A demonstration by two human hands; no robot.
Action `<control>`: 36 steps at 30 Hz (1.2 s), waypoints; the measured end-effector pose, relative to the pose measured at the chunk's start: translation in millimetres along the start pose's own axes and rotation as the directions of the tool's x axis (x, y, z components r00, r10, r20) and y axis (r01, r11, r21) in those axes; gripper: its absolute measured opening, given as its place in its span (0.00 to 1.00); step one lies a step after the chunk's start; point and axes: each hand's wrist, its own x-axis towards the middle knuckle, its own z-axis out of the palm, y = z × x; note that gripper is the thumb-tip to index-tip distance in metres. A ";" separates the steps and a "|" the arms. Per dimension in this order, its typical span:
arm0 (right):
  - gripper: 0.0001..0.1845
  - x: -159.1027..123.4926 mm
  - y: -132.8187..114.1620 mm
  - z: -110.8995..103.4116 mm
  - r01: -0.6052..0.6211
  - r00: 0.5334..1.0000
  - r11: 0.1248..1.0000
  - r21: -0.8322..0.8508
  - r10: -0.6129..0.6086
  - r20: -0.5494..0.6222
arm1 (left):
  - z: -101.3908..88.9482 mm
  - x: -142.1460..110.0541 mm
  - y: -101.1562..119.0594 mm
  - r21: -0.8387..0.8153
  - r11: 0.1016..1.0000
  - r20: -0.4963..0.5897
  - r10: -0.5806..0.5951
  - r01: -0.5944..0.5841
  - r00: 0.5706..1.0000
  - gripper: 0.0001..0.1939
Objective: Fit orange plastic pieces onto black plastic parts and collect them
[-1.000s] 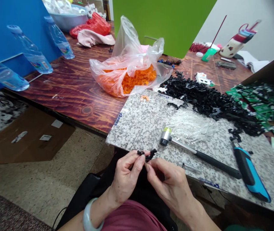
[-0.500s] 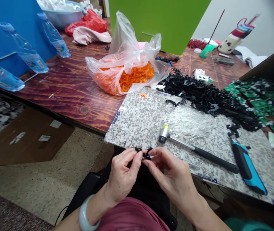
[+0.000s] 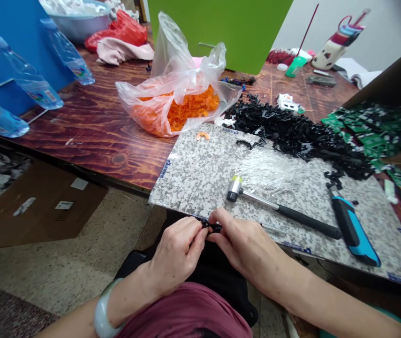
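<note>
Between my hands, just off the near edge of the speckled board (image 3: 193, 173), is a small black plastic part (image 3: 211, 227). My left hand (image 3: 177, 246) pinches its left end between thumb and fingers. From the other side my right hand (image 3: 237, 239) grips the same part, its index finger bent over the top. The fingers cover much of the part, so its full shape is hidden. Beyond my hands on the board lie a small mallet (image 3: 291, 218), a blue and black utility knife (image 3: 355, 230) and a heap of thin clear strips (image 3: 270, 169).
A pile of black plastic parts (image 3: 298, 131) covers the board's far side. Behind the board stands a clear bag of orange pieces (image 3: 193, 108). Green circuit boards (image 3: 390, 136) fill a box at right. Water bottles (image 3: 27, 72) stand at left, by a blue panel.
My right hand has closed in, its index finger now bent over the black part. Both hands have drawn slightly closer together, and the camera view has shifted a little.
</note>
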 end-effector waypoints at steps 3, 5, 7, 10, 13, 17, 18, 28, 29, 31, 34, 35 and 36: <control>0.09 0.3 0.6 -5.0 0.109 0.992 0.988 -0.111 -0.102 0.069 | -7.9 0.9 3.2 -0.022 0.999 0.103 -0.038 0.040 0.994 0.14; 0.10 1.2 2.9 -7.4 0.177 0.981 0.979 -0.101 -0.167 0.100 | -14.5 1.9 4.9 -0.041 0.994 0.191 -0.095 0.104 0.977 0.15; 0.08 0.8 6.6 -7.3 0.233 0.969 0.972 -0.045 -0.227 0.101 | -20.3 2.1 5.3 -0.064 0.981 0.273 -0.158 0.182 0.949 0.16; 0.03 -4.7 13.7 0.6 0.311 0.950 0.950 0.025 -0.310 -0.022 | -24.2 -1.0 2.2 -0.177 0.931 0.371 -0.237 0.319 0.898 0.17; 0.07 -14.9 20.0 17.1 0.371 0.898 0.929 -0.002 -0.359 -0.253 | -20.4 -7.5 -3.2 -0.385 0.772 0.453 -0.320 0.506 0.832 0.15; 0.06 -26.1 22.2 39.3 0.341 0.867 0.940 0.028 -0.303 -0.396 | -10.2 -15.0 -7.6 -0.513 0.628 0.424 -0.406 0.584 0.809 0.13; 0.07 -27.6 21.7 43.0 0.326 0.868 0.944 0.052 -0.277 -0.413 | -8.3 -16.1 -7.9 -0.516 0.633 0.403 -0.416 0.578 0.815 0.13; 0.06 -28.6 18.1 47.3 0.307 0.889 0.938 0.159 -0.223 -0.400 | -5.8 -21.6 -8.9 -0.439 0.744 0.337 -0.383 0.503 0.860 0.13; 0.06 -28.6 18.2 47.4 0.310 0.890 0.935 0.171 -0.222 -0.398 | -5.6 -21.3 -9.3 -0.455 0.721 0.359 -0.388 0.522 0.849 0.13; 0.05 -28.8 18.4 47.6 0.321 0.890 0.929 0.182 -0.231 -0.392 | -5.4 -20.0 -10.1 -0.488 0.664 0.415 -0.395 0.567 0.820 0.13; 0.04 -29.4 18.0 46.7 0.335 0.892 0.925 0.180 -0.249 -0.378 | -5.5 -17.1 -11.4 -0.510 0.586 0.491 -0.402 0.629 0.773 0.13; 0.03 -29.6 17.7 46.2 0.339 0.891 0.924 0.177 -0.256 -0.375 | -5.5 -16.1 -11.9 -0.514 0.566 0.508 -0.405 0.645 0.760 0.14; 0.03 -29.8 17.5 45.6 0.342 0.890 0.924 0.173 -0.260 -0.374 | -5.3 -15.2 -12.5 -0.518 0.546 0.521 -0.409 0.658 0.749 0.14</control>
